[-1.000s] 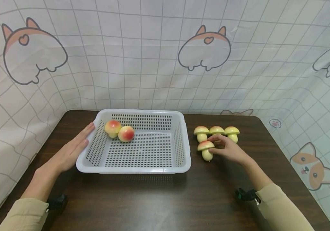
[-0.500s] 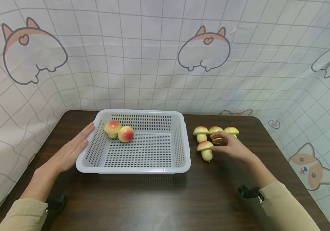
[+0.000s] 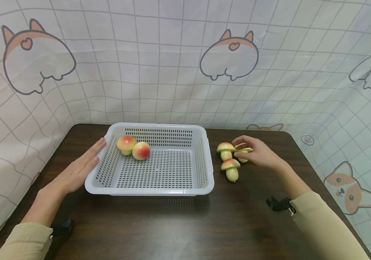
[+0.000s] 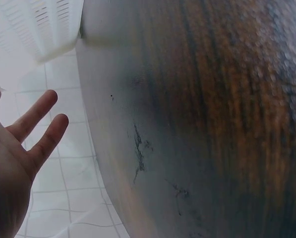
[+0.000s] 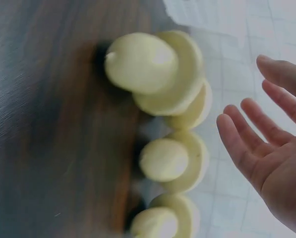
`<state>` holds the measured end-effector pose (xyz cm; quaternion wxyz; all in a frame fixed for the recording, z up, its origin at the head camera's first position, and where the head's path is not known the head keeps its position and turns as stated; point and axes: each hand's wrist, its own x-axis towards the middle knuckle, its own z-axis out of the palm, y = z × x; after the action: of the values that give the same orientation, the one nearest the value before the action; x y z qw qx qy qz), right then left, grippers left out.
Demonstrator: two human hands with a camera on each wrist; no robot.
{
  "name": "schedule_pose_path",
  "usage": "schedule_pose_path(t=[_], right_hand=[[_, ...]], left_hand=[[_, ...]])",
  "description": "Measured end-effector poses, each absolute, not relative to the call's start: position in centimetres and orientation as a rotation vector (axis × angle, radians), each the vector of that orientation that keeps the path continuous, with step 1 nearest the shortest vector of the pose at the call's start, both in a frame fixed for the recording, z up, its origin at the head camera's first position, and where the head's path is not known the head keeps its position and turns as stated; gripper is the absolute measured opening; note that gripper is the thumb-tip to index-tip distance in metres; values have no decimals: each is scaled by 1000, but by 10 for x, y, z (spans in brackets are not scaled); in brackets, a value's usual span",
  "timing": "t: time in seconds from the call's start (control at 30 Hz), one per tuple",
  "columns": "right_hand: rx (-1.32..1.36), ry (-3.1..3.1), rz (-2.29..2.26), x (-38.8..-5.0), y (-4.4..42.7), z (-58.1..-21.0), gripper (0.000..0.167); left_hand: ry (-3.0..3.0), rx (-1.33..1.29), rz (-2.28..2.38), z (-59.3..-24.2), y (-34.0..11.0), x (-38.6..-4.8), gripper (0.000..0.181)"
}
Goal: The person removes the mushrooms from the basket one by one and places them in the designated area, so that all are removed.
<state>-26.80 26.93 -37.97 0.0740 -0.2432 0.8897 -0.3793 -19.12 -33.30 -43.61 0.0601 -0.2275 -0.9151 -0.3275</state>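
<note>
In the head view, my left hand [image 3: 78,171] rests with straight fingers against the left side of the white plastic basket [image 3: 153,191]. My right hand [image 3: 258,153] hovers over several toy mushrooms on the table's right side. Its fingers are spread and apart from them in the right wrist view. A left mushroom [image 3: 226,154], a front mushroom [image 3: 231,174] and a middle mushroom [image 3: 244,159] show, yellow with reddish caps. The rightmost mushroom [image 5: 157,224] is hidden behind the hand in the head view. Two round yellow-red fruits, peach-like [image 3: 126,143], lie in the basket.
The dark wooden table [image 3: 159,227] extends in front of the basket. A white grid-patterned cloth [image 3: 166,86] with cartoon corgis hangs behind and on both sides. Each wrist wears a black strap [image 3: 278,204].
My right hand has moved away from the front mushroom, up and back over the row, now covering the rightmost mushroom. The left hand and basket stay put.
</note>
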Motion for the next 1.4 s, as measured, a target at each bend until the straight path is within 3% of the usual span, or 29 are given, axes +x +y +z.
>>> schedule_pose_path(t=[0.9, 1.4], right_hand=[[-942, 2583, -1066, -298, 166, -319, 38], [-1093, 2527, -1044, -314, 111, -315, 32]], left_hand=[[-2769, -682, -980, -437, -334, -192, 59], [-2763, -685, -986, -438, -333, -192, 59]])
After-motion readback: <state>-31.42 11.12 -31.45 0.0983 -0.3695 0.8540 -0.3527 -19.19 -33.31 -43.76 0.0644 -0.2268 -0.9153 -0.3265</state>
